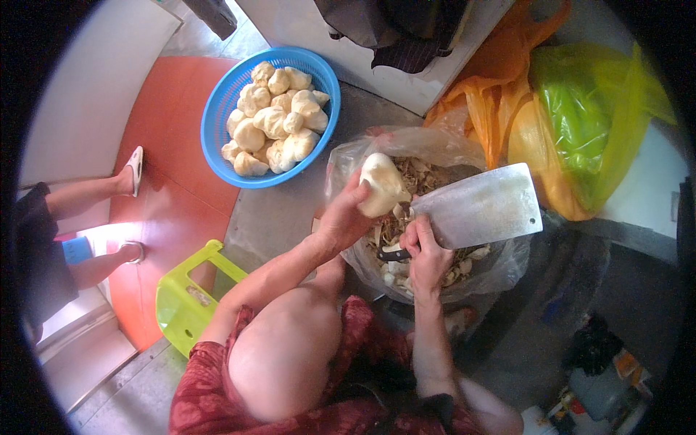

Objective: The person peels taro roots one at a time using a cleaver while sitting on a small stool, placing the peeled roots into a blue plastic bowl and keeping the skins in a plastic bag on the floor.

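My left hand grips a large, pale, peeled root tuber, holding it up over a clear plastic bag. Black-handled, the cleaver is in my right hand, its broad steel blade pointing away to the right. The near end of the blade is close to the lower right of the tuber; whether they touch I cannot tell. Below both hands, the open clear plastic bag contains brown and whitish peelings. A blue plastic basket heaped with several similar peeled tubers stands at the upper left.
A lime-green plastic stool stands left of my knee. Orange and yellow-green plastic bags lie at the upper right. Another person's legs show at the far left, by a red floor area. Assorted items sit lower right.
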